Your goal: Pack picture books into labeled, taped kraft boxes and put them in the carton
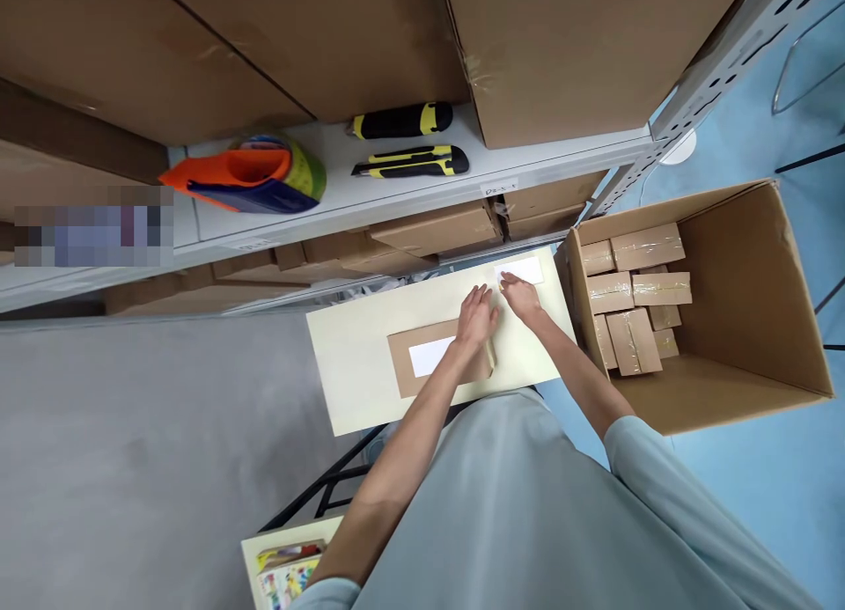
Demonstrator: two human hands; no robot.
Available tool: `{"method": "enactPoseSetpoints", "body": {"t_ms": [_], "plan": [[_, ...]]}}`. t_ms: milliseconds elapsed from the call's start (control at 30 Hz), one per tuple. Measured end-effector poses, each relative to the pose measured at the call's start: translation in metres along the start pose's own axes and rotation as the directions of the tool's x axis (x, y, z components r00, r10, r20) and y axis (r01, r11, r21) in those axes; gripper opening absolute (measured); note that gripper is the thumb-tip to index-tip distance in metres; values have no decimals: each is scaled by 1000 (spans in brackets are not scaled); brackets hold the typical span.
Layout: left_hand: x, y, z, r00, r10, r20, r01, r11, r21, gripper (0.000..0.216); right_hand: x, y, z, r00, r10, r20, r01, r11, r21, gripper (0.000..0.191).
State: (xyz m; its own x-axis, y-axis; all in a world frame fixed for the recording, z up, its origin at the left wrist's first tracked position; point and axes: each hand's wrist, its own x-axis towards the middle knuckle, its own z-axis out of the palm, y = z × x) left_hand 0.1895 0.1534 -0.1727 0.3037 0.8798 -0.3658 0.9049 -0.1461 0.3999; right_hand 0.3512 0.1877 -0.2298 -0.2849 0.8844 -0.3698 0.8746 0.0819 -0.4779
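Note:
A small flat cardboard box (422, 361) with a white label (430, 356) lies on a pale cream tabletop (356, 363). My left hand (476, 317) rests on the box's right end, fingers stretched out and close together. My right hand (520, 297) lies just beyond it, its fingertips touching a white paper slip (521, 270) at the table's far corner. Whether the fingers pinch the slip is hard to make out.
A large open carton (745, 293) with several taped small boxes (634, 293) stands on the blue floor to the right. A metal shelf (409, 192) ahead carries two yellow-black utility knives (406, 141), an orange-blue object (247, 177) and big cartons. Grey floor lies to the left.

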Motion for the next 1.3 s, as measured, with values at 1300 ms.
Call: {"method": "enactPoseSetpoints", "body": {"t_ms": [1300], "plan": [[120, 66, 34, 915, 169, 367, -242, 957, 160, 59, -81, 107, -48, 625, 731, -272, -474, 633, 613, 35]]}}
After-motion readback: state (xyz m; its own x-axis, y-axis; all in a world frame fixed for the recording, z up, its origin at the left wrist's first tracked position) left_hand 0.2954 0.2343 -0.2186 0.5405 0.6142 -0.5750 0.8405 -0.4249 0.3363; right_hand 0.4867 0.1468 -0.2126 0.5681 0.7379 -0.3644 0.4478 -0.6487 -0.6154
